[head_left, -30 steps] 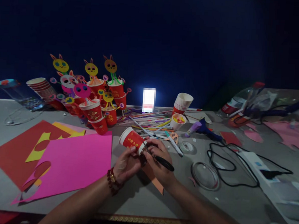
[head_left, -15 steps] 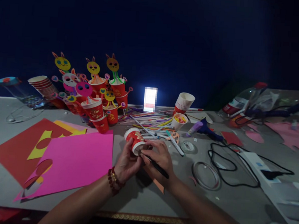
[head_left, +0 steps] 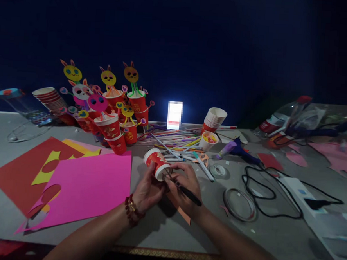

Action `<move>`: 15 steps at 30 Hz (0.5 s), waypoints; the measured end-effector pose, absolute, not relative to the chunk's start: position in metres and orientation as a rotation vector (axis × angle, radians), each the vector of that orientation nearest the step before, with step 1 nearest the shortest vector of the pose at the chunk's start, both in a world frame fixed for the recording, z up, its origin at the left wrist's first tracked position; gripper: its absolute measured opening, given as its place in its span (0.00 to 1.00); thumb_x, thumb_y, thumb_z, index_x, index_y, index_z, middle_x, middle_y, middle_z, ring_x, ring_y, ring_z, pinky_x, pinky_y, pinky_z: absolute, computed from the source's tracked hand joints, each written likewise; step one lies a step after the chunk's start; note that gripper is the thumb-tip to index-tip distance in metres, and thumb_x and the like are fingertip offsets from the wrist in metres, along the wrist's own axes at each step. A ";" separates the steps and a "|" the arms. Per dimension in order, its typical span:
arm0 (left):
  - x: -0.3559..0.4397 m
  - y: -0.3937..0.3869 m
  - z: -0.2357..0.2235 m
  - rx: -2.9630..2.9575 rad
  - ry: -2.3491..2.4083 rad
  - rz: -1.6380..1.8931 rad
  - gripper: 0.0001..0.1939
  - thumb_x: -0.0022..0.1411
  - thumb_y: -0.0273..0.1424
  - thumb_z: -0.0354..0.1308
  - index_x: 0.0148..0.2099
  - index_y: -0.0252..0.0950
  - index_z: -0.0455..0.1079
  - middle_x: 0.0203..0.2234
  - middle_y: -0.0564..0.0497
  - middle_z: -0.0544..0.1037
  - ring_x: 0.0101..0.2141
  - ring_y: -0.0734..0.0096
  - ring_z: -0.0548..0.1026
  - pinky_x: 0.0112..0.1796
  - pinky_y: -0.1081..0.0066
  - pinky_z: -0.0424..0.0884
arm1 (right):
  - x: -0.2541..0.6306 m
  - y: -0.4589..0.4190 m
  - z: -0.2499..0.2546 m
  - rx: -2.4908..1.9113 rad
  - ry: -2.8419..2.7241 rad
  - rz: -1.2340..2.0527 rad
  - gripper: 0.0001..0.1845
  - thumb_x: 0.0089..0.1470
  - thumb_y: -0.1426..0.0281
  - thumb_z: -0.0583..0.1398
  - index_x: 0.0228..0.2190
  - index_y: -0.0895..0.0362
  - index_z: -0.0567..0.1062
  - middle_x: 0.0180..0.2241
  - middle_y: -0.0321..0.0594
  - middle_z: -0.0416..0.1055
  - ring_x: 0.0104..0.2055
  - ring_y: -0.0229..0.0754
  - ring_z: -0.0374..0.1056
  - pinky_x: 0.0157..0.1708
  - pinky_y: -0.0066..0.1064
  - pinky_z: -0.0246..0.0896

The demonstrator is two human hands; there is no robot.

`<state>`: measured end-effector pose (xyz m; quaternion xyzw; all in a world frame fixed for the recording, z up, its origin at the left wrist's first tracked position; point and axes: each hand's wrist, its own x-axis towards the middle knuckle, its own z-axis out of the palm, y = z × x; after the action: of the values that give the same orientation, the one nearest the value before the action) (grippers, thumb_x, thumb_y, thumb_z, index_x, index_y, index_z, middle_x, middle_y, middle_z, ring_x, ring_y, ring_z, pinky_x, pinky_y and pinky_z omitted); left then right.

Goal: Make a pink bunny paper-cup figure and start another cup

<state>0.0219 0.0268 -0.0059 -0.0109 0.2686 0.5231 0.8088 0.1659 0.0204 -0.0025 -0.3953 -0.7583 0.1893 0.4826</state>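
My left hand [head_left: 148, 191] is closed around a small red paper cup [head_left: 156, 162] with white ends and gold print. The cup lies tilted in the grip, one white end turned towards my right hand [head_left: 186, 187]. Pinched in my right fingers is a slim tool with a black handle [head_left: 190, 195]. Its thin metal shaft points at that end of the cup; whether the tip goes through cannot be told. Below the hands, a strip of orange paper [head_left: 179, 209] lies on the table.
Red cups with paper rabbit figures [head_left: 107, 126] and a magenta sheet [head_left: 99, 184] stand and lie left. Behind the hands are pipe cleaners [head_left: 175, 140] and a cup stack [head_left: 214, 118]. Rightward are a tape roll [head_left: 218, 170], a wire coil [head_left: 239, 204], a glue gun [head_left: 244, 152] and a power strip [head_left: 301, 196].
The black-handled tool and my right hand have shifted slightly right, and more of the metal shaft shows at the cup's end. The left hand still holds the cup, barely moved.
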 end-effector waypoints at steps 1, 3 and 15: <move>0.022 0.027 -0.006 -0.037 0.562 1.124 0.15 0.64 0.39 0.59 0.41 0.29 0.75 0.30 0.46 0.82 0.32 0.68 0.80 0.38 0.72 0.77 | 0.166 0.020 -0.002 -0.982 -1.821 0.506 0.06 0.59 0.70 0.59 0.30 0.53 0.76 0.44 0.44 0.69 0.49 0.48 0.66 0.50 0.43 0.63; 0.022 0.028 -0.007 -0.075 0.522 1.128 0.16 0.66 0.38 0.57 0.40 0.28 0.74 0.30 0.44 0.82 0.33 0.66 0.80 0.39 0.71 0.77 | 0.165 0.019 -0.002 -1.010 -1.778 0.575 0.08 0.59 0.68 0.59 0.27 0.54 0.74 0.41 0.43 0.68 0.46 0.47 0.67 0.48 0.40 0.64; 0.020 0.027 -0.009 0.017 0.395 1.152 0.14 0.63 0.35 0.60 0.47 0.32 0.73 0.41 0.42 0.81 0.38 0.62 0.80 0.37 0.68 0.76 | 0.151 0.012 -0.014 -1.138 -1.241 1.306 0.18 0.56 0.55 0.60 0.23 0.54 0.76 0.22 0.35 0.72 0.28 0.42 0.67 0.30 0.33 0.65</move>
<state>0.0202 0.0266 -0.0088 0.0081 0.1855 0.5409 0.8204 0.1513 0.0123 -0.0141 -0.4674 -0.5096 0.5361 0.4842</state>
